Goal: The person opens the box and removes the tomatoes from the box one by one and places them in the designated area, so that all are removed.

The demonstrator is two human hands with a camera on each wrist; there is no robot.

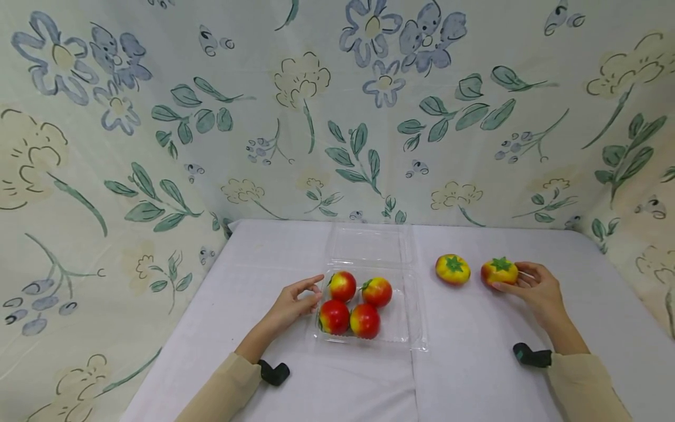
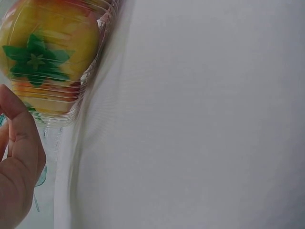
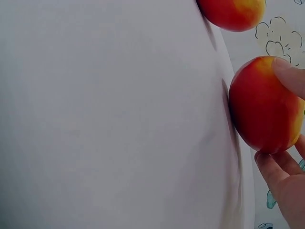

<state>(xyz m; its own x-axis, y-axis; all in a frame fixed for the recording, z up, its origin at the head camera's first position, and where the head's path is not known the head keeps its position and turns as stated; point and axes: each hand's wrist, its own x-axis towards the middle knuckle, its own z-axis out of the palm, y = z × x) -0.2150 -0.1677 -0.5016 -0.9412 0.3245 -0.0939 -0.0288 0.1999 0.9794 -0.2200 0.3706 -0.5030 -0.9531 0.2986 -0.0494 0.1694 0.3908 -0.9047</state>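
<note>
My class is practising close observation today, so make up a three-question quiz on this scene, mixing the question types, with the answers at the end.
1. Count: how many red-and-yellow fruits lie in the clear plastic container?

2. Multiple choice: of the two fruits outside the container, which one does the right hand hold?
A. The one nearer the container
B. The one farther from the container
C. Neither

3. True or false: the container's lid is closed over its contents.

Key:
1. Four.
2. B; its fingers and thumb grip the farther fruit.
3. False; the lid is open, on the container's far side.
</note>
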